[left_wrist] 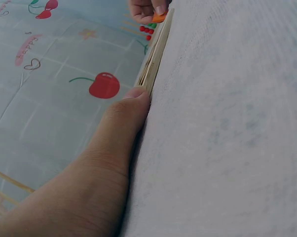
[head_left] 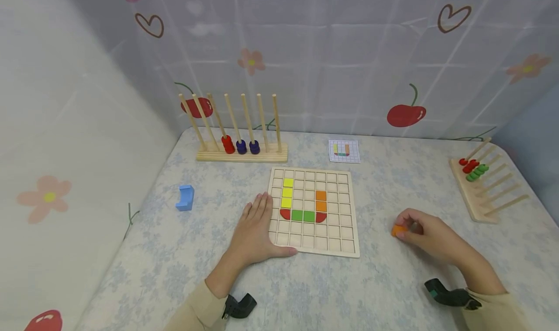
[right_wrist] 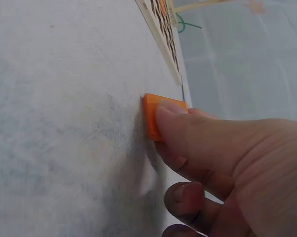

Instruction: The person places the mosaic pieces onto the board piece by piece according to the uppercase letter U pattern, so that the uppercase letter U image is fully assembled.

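A square wooden grid board (head_left: 334,234) lies flat on the table. In its cells sit three yellow tiles (head_left: 287,192), two green tiles (head_left: 303,216), two orange tiles (head_left: 320,201) and two rounded red tiles (head_left: 321,217), forming a U shape. My left hand (head_left: 253,234) rests along the board's left side, fingers straight, its thumb at the front edge; the left wrist view shows that thumb against the board's side. To the right of the board, my right hand (head_left: 430,236) pinches a loose orange tile (right_wrist: 152,116) between thumb and fingers, close to the tabletop.
Behind the board lies a small pattern card (head_left: 349,157) with a coloured U. A peg abacus (head_left: 244,157) with red and dark blue beads stands back left; another peg abacus (head_left: 467,190) with red and green beads is at right. A blue notched block (head_left: 186,198) lies left.
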### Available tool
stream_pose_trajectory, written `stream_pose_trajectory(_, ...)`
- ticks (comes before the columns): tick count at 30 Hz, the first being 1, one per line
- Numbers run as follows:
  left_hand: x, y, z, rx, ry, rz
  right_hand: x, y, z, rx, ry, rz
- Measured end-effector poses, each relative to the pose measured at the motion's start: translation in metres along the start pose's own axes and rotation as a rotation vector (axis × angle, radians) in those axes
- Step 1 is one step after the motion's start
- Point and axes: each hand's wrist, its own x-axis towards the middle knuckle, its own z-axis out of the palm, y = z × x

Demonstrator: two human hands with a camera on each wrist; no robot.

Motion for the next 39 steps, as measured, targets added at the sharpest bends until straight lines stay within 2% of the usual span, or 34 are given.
stream_pose_trajectory(7, 0.000, 0.000, 0.001, 0.003, -0.003, 0.000, 0.015, -0.005, 0.001, -0.006, 0.093, 0.005)
stream_pose_trajectory(12, 0.000, 0.000, 0.001, 0.005, 0.001, 0.001, 0.029, -0.009, 0.004, -0.005, 0.123, -0.002)
stream_pose_trajectory(26, 0.000, 0.000, 0.001, -0.006, 0.007, 0.001, 0.074, -0.030, 0.015, 0.065, 0.129, -0.014)
stream_pose_trajectory(39, -0.001, 0.001, -0.001, -0.015, 0.008, 0.000, 0.123, -0.075, 0.039, 0.131, 0.085, -0.031)
